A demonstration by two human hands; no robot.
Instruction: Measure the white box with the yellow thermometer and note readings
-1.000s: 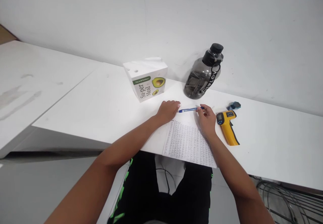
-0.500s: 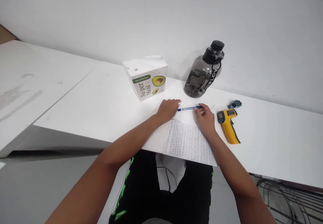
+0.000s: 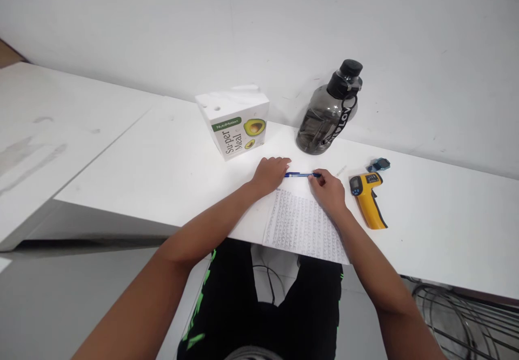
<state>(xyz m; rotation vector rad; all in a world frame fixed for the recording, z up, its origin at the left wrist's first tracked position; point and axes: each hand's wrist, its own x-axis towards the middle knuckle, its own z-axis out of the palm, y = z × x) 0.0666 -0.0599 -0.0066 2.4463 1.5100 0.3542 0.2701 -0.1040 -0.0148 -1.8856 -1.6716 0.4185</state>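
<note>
A blue pen [image 3: 299,174] lies crosswise between my two hands, just above the top edge of a sheet of paper [image 3: 304,225] covered in rows of writing. My right hand [image 3: 329,191] pinches the pen's right end between thumb and fingers. My left hand [image 3: 271,175] is closed at its left end, fingers curled and pressed together; the thumb is mostly hidden. The sheet lies between my forearms, its lower edge at the table's front edge.
On the white table [image 3: 141,165] stand a NutriMotion box [image 3: 239,127] and a dark see-through bottle [image 3: 324,117], both near the wall. A yellow infrared thermometer [image 3: 368,200] and a small blue device [image 3: 379,165] lie right of my right hand. A wire rack [image 3: 466,317] is below right.
My right hand has shifted slightly left along the pen, and the pen has levelled and turned a little. My left hand stays nearly in place. The view has moved slightly.
</note>
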